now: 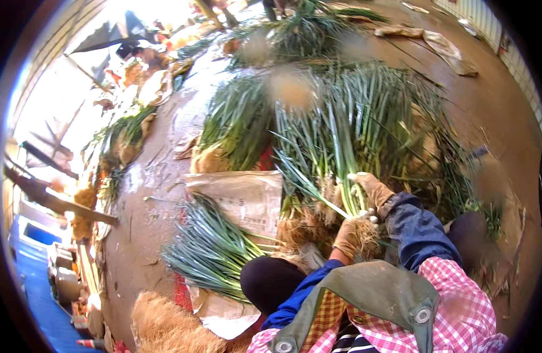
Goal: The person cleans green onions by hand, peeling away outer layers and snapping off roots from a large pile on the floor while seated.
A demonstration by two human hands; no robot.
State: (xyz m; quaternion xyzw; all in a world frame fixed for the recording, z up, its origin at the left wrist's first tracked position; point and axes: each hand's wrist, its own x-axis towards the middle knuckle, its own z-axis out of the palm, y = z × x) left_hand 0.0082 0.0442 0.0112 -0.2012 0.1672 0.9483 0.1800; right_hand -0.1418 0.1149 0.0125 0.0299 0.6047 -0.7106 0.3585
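Upright in front of me stands a small bunch of green onions (346,147), white stems low and roots at the bottom. My left hand (346,237), in a tan work glove, is closed around the root end. Higher up, my right hand (372,189), gloved likewise, grips the white stems from the right; its fingertips are partly hidden. Behind the bunch a large heap of green onions (383,112) lies with leaves pointing away. To my left, another pile of green onions (215,244) rests on a printed paper sack (241,197), beside my knee.
More green onion bundles (235,120) lie farther off. A mat of tan roots (171,326) is at the lower left. The brown floor (144,235) looks wet. At the left edge are a wooden beam (65,203) and blue crates (38,282); discarded sacks (447,50) lie at the far right.
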